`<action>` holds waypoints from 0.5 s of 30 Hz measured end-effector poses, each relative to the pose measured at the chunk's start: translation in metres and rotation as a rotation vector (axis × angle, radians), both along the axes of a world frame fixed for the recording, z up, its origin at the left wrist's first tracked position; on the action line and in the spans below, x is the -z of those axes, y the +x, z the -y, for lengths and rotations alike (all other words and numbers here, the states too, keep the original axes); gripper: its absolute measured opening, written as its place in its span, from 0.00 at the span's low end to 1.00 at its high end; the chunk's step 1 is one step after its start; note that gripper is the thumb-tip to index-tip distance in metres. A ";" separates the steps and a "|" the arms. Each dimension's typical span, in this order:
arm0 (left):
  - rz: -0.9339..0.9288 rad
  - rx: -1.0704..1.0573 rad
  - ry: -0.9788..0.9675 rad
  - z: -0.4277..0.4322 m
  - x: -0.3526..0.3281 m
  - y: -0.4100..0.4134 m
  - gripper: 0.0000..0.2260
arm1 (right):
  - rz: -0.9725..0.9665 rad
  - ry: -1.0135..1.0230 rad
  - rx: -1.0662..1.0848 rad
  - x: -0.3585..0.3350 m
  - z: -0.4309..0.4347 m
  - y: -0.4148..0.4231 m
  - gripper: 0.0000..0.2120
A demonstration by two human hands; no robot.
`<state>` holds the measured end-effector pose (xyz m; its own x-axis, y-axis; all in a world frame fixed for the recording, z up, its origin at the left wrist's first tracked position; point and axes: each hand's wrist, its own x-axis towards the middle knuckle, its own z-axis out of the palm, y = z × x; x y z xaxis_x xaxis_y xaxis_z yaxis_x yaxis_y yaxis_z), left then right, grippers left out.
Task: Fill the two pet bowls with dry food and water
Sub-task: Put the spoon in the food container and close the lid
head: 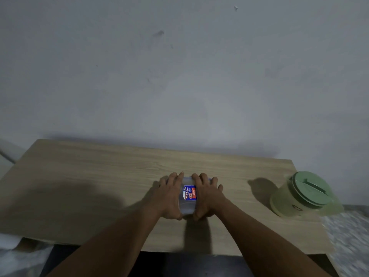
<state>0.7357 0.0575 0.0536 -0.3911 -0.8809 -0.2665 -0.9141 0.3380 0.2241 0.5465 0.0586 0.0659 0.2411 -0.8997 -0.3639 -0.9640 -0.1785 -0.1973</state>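
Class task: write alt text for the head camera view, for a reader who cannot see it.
The left hand and right hand clasp a clear plastic container with a blue label from either side on a light wooden table. A pale green jug with a darker green lid stands near the table's right edge, before a grey wall.

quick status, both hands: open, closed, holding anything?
Left hand: closed around the left side of the clear lidded container on the table.
Right hand: closed around its right side.
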 end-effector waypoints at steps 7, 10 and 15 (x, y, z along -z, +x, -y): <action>-0.123 -0.063 0.026 -0.001 0.018 0.007 0.66 | 0.429 -0.097 0.084 0.015 -0.017 -0.015 0.62; -0.313 -0.245 0.045 -0.014 0.027 0.009 0.72 | 0.737 -0.149 0.437 0.029 -0.028 -0.011 0.51; -0.596 -0.555 0.036 -0.041 0.027 0.003 0.68 | 1.076 -0.036 1.193 0.042 -0.026 0.002 0.30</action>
<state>0.7389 0.0989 0.0267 0.0147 -0.9830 -0.1832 -0.6703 -0.1456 0.7277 0.5484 0.0849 0.0241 -0.4531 -0.7559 -0.4726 0.0281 0.5177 -0.8551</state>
